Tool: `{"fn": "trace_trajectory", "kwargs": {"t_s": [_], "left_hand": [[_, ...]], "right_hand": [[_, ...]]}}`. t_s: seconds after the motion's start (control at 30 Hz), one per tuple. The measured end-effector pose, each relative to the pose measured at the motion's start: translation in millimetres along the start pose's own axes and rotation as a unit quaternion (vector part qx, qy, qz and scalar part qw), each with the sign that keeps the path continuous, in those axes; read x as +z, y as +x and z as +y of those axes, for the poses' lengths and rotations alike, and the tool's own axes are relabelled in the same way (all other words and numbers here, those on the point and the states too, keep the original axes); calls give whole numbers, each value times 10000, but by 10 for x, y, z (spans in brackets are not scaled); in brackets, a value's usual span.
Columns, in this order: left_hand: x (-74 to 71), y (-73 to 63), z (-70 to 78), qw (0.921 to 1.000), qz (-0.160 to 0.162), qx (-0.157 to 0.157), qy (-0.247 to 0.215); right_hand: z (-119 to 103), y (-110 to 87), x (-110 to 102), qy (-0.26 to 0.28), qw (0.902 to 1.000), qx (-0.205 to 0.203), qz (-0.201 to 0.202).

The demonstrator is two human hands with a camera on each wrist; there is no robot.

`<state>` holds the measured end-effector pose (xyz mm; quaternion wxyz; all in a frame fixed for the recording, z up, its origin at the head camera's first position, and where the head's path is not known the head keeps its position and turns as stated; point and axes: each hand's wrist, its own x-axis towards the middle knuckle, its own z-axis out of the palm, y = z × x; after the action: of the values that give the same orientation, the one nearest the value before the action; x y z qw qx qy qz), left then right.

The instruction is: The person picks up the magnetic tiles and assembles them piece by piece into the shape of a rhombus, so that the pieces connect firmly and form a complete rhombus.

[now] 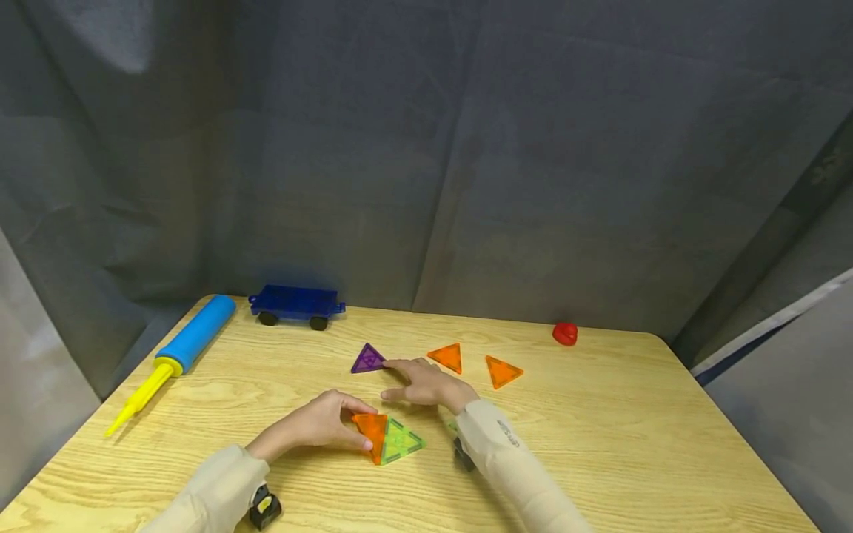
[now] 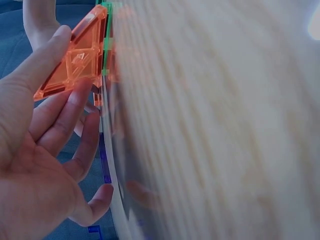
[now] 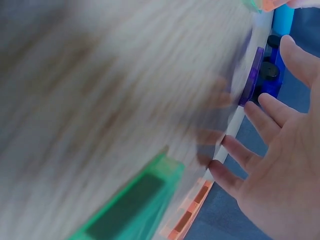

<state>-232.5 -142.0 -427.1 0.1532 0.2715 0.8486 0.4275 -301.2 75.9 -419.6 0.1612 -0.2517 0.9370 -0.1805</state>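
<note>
Bare tabletop lies open to my right; the near edge is close below my sleeves. My left hand pinches the orange triangle, tilted up against the flat green triangle. My right hand, fingers straight and spread, touches the purple triangle with its forefinger tip.

A translucent orange plastic triangle tile is lying flat on the desk, its edge touching a translucent green plastic triangle tile. A translucent purple plastic triangle tile is lying flat farther back.
</note>
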Motion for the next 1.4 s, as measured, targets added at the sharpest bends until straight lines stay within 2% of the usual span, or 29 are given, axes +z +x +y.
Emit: {"fn": "trace_trajectory", "kwargs": {"t_s": [0.27,0.63,1.07,1.27,1.4], "left_hand": [[-5,-25,23,9998,-49,-81,-186],[-7,-25,6,9999,28,-107,-54],[-9,-38,12,9997,46,-181,-145],[-3,-34,8,9997,25,-213,-144],[7,-32,2,9997,-4,-193,-146]], "right_hand": [[38,-123,3,-13,9999,-97,-37],[199,-355,12,146,9994,-314,51],[416,-684,-20,245,9984,-491,112],[471,-751,-17,290,9983,-500,111],[503,-751,-11,524,9973,-487,147]]}}
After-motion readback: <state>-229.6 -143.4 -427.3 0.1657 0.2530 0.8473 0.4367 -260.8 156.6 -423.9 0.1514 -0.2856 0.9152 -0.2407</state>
